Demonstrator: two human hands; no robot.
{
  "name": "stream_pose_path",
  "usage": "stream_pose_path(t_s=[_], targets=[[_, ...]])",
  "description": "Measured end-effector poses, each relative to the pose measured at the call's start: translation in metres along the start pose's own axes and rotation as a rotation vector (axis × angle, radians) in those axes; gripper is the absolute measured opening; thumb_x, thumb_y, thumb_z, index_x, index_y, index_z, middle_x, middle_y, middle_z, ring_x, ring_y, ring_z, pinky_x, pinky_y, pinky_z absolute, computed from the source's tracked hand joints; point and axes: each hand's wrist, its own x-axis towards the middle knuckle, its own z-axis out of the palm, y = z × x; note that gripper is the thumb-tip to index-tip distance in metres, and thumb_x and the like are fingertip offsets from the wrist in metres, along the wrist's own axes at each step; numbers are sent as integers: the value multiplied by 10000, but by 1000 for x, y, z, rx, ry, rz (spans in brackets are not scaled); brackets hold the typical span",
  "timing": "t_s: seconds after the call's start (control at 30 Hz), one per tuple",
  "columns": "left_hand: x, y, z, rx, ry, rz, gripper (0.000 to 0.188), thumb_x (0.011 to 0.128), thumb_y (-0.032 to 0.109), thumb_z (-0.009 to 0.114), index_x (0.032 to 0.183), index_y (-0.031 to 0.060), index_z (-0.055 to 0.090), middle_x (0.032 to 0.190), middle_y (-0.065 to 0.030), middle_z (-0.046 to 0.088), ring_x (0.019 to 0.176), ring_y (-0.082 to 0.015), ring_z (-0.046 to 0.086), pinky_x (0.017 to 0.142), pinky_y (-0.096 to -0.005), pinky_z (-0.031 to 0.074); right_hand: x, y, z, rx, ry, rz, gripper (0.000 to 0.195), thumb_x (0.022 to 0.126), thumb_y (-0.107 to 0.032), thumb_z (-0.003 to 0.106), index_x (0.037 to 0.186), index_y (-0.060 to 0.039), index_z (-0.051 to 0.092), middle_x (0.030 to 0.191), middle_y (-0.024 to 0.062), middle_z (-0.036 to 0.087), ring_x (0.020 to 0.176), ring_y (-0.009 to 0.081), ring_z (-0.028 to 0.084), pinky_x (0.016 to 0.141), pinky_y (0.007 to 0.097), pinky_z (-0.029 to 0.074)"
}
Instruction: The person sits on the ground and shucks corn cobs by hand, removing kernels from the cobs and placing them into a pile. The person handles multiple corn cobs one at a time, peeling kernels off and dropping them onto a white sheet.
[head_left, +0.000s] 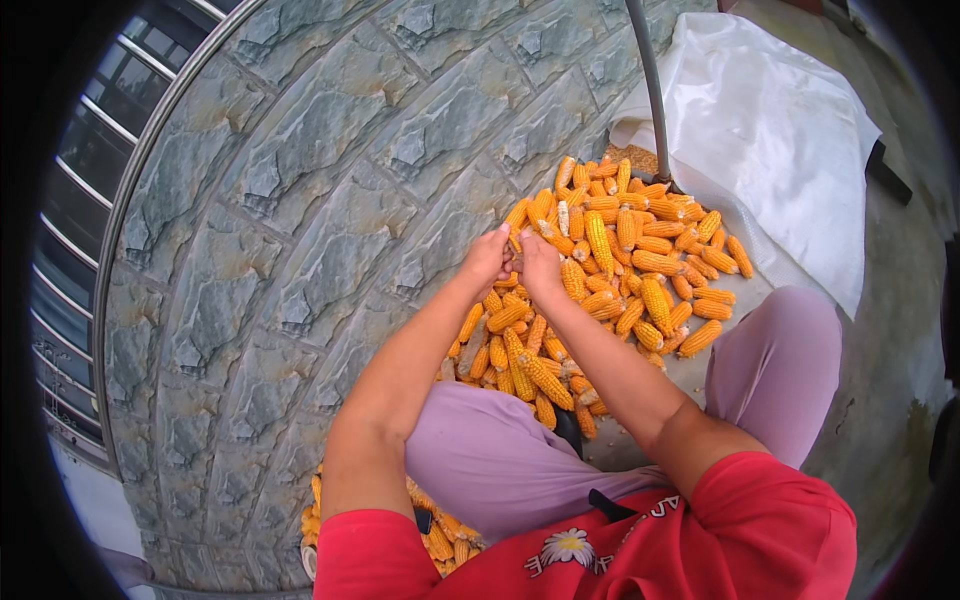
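Observation:
My left hand and my right hand meet over the left side of a large pile of dried orange corn cobs. Between the thumbs shows part of a corn cob, which both hands grip; the fingers hide the rest of it. The husked cobs of the pile lie loosely on the ground before my knees. A few look pale and stripped of kernels, such as the whitish cob just right of my hands.
A stone-faced wall rises close on the left. A white plastic sheet lies at the upper right behind a thin grey pole. More cobs lie beside my hip. Metal railings run along the far left.

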Motion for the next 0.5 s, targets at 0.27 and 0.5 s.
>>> stream_pose_path(t_s=[0.27, 0.5], targets=[[5, -10, -7, 67, 18, 63, 308, 985, 358, 396, 841, 94, 462, 696, -12, 462, 520, -113, 446, 442, -253, 365, -5, -3, 1, 80, 1, 48, 292, 983, -317, 436, 873, -70, 545, 702, 19, 550, 527, 82, 493, 436, 225, 337], [4, -10, 7, 195, 57, 111, 305, 993, 374, 406, 864, 103, 460, 648, -11, 455, 518, -106, 434, 437, -242, 329, 4, 3, -6, -141, 3, -84, 315, 979, -313, 438, 912, -39, 579, 672, 16, 520, 540, 95, 469, 449, 243, 345]])
